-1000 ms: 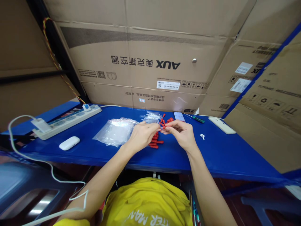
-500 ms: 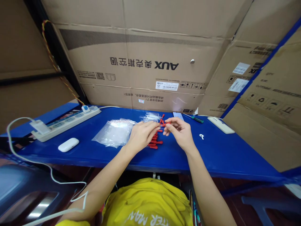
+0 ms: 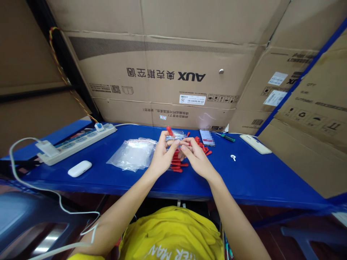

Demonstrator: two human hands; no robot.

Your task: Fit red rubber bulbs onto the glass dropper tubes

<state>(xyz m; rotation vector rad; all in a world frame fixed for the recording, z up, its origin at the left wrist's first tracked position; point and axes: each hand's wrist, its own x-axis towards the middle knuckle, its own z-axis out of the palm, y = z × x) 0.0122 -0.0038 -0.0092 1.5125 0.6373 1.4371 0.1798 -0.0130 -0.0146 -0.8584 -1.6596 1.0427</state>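
My left hand (image 3: 163, 153) is closed around a glass dropper whose red rubber bulb (image 3: 170, 131) sticks up past the fingers. Opposite it, my right hand (image 3: 195, 155) is closed too, its fingertips meeting the left ones; whatever it pinches is hidden. Under the hands lies a row of droppers with red bulbs (image 3: 177, 167), partly covered. Loose red rubber bulbs (image 3: 204, 148) are heaped just beyond my right hand. Behind the fingers, clear glass tubes (image 3: 180, 134) lie in a bunch.
Clear plastic bags (image 3: 132, 154) lie left of the hands. Farther left are a white earbud case (image 3: 79, 168) and a power strip (image 3: 78, 141). A phone (image 3: 207, 138), screwdriver (image 3: 227, 137), earbud (image 3: 233, 157) and cream-coloured flat device (image 3: 255, 143) lie to the right. Cardboard walls the back.
Both hands have turned and drawn together. The dropper's red bulb now points up above my left hand instead of sitting in my right fingers. The bulb heap and phone are more exposed.
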